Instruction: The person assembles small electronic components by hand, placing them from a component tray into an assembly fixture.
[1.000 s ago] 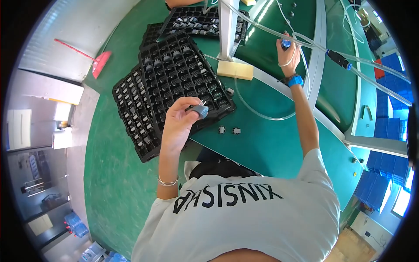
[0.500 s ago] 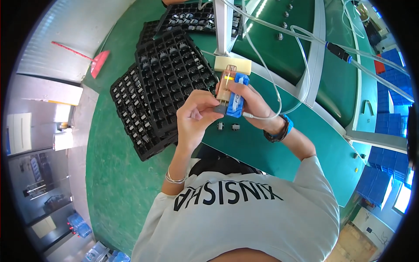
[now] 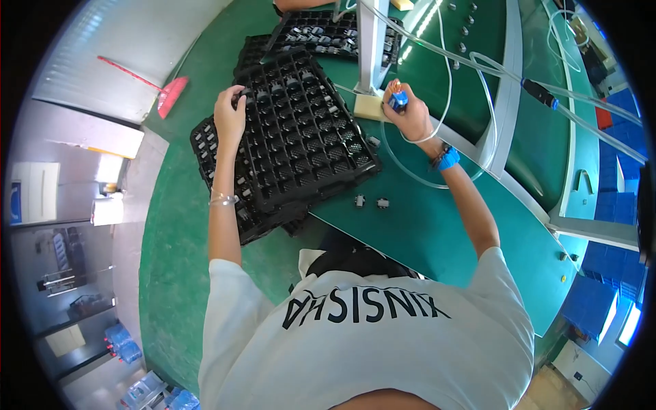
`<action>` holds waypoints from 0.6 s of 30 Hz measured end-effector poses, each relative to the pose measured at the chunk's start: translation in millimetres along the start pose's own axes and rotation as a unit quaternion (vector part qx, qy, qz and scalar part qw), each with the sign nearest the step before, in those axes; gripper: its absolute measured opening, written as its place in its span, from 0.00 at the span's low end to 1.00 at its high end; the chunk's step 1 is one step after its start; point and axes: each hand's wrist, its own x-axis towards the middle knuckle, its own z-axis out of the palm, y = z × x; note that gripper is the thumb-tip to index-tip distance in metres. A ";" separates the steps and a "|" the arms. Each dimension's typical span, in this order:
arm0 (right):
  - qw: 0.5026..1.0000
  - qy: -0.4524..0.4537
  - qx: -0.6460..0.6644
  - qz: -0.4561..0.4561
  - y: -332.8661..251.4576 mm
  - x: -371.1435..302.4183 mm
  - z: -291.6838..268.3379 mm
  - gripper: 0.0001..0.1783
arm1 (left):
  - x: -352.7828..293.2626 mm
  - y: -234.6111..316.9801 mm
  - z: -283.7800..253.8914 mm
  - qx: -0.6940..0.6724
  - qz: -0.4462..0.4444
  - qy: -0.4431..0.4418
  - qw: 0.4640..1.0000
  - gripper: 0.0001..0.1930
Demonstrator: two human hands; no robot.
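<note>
My left hand (image 3: 229, 116) reaches to the far left corner of the top black tray (image 3: 294, 147), a grid of small pockets. Its thumb and fingers are closed at the corner pockets; I cannot make out what is between them. In my right hand (image 3: 414, 119), over the green table, is a blue handheld tool (image 3: 399, 100) with a hose coming from it. Seen nearly end-on, the tool shows a copper-orange top. On the table to the right of the tray's near corner lie two small metal-and-black parts (image 3: 360, 201), side by side.
More black trays are stacked beneath, and another tray (image 3: 321, 34) with metal parts lies farther back beside someone's arm (image 3: 301, 4). A pale yellow block (image 3: 369, 107) sits by a white post (image 3: 371, 48). Clear hoses (image 3: 492, 66) cross at right. A red dustpan (image 3: 172, 96) stands left.
My hands have parted. The left has moved from the tool to the tray's far left corner; the right has carried the tool away and to the right, turning it end-on.
</note>
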 end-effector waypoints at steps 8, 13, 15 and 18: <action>0.999 -0.012 -0.040 -0.035 -4.3 -7.2 -3.1 0.27 | 35.9 -25.0 6.2 0.114 0.075 -0.098 0.986 0.07; 0.996 -0.051 -0.032 -0.063 0.7 -8.8 -8.8 0.36 | 45.1 -22.9 8.2 0.161 0.106 -0.165 0.967 0.10; 0.996 -0.051 -0.032 -0.071 0.7 -8.0 -7.1 0.37 | 46.2 -30.7 6.9 0.165 0.101 -0.169 0.967 0.10; 0.996 -0.047 -0.039 -0.070 2.2 -7.2 -5.9 0.37 | 50.1 -30.7 6.9 0.128 0.040 -0.167 0.977 0.09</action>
